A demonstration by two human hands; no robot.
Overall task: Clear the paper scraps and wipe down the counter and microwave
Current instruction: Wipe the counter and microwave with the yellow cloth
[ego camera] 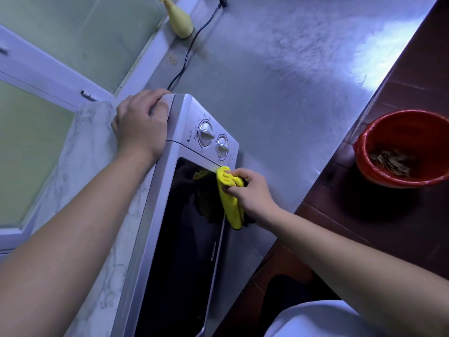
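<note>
A silver microwave [179, 122] with a dark glass door [184, 239] and two dials stands on the steel counter [279, 81]. My left hand [141, 122] rests on the microwave's top far corner, fingers curled over its edge. My right hand [250, 190] grips a bunched yellow cloth [229, 193] and holds it against the door's edge, just below the dials. The cloth's reflection shows in the glass. A red bucket [379, 132] on the floor to the right holds scraps at its bottom.
A marbled cover [87, 166] lies over the microwave's top. The black power cord [192, 45] runs across the counter toward the back wall. A yellow bottle [179, 23] stands by the window frame. The counter's front edge borders a dark red floor.
</note>
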